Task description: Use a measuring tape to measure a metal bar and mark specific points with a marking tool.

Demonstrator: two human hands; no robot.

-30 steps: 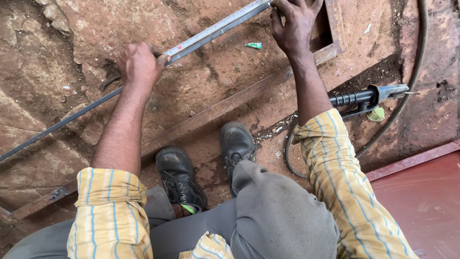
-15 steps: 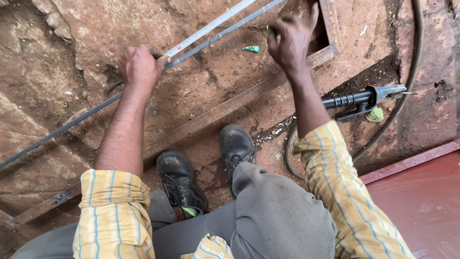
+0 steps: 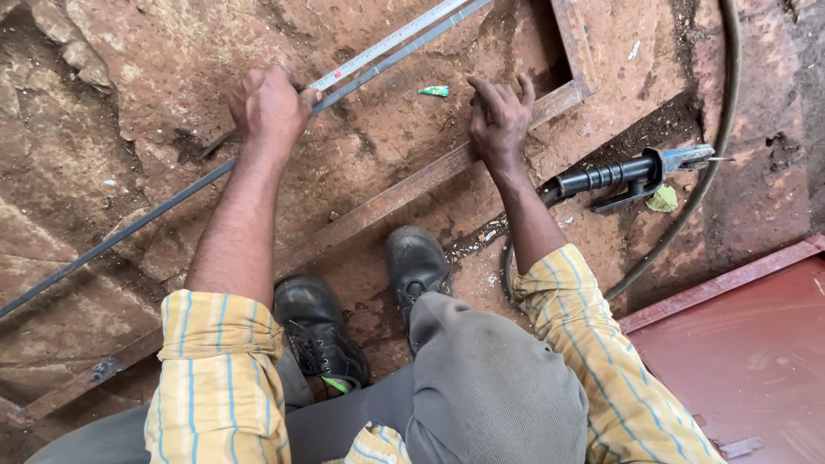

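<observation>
Rust-red stone and steel are lying under us as we are measuring along the long dark metal rod (image 3: 155, 210), by our judgement. Our left hand (image 3: 268, 110) is closing into a fist on the rod, pinning the white tape measure (image 3: 387, 45) against it; the tape is running away toward one o'clock. Our right hand (image 3: 498, 120) is hovering half open, fingers spread, just above the rusty flat bar (image 3: 378, 204), holding nothing. At three o'clock from it, an angle grinder (image 3: 632, 176) is lying on the ground. Next, we judge, the rod needs marking while the tape stays flat.
</observation>
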